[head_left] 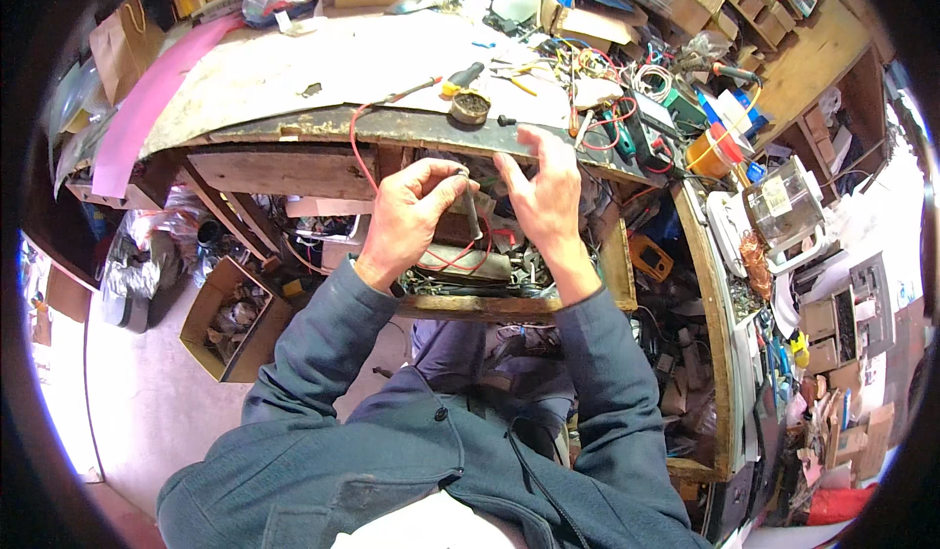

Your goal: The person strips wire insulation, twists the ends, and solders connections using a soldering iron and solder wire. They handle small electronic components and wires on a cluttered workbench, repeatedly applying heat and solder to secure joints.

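A brown paper bag [122,40] stands at the far left of the desk [294,79], beside a long pink sheet [157,98]. Below on the floor sits an open cardboard box [230,319] of scrap. The left hand [406,218] has its grip closed on a thin dark tool [471,206], held upright over an open drawer [509,285] of wires and parts. A red wire [367,118] runs from the desk top down to it. The right hand [548,191] is just beside the tool, fingers spread and half curled; I cannot tell whether it touches it. Further right lie a round tin [470,107], tan boxes [597,25] and a yellow tub [707,152].
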### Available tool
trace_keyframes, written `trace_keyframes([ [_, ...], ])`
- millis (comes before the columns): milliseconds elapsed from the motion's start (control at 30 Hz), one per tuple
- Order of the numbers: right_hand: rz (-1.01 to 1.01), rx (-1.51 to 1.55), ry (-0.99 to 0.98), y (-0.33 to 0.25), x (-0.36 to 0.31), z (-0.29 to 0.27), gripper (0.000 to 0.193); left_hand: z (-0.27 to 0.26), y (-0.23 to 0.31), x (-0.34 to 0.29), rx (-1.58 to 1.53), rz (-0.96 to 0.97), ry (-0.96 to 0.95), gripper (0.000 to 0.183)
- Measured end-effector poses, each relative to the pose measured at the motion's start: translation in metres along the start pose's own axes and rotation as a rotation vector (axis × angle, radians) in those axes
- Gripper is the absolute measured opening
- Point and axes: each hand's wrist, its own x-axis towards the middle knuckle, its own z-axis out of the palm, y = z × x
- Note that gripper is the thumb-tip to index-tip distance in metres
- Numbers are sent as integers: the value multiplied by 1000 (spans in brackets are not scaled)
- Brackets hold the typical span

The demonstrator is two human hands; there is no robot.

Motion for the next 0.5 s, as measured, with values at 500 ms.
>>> trace_keyframes([
  [500,29,-139,-143,-7,72,59,75,-26,36,-5,85,9,84,24],
])
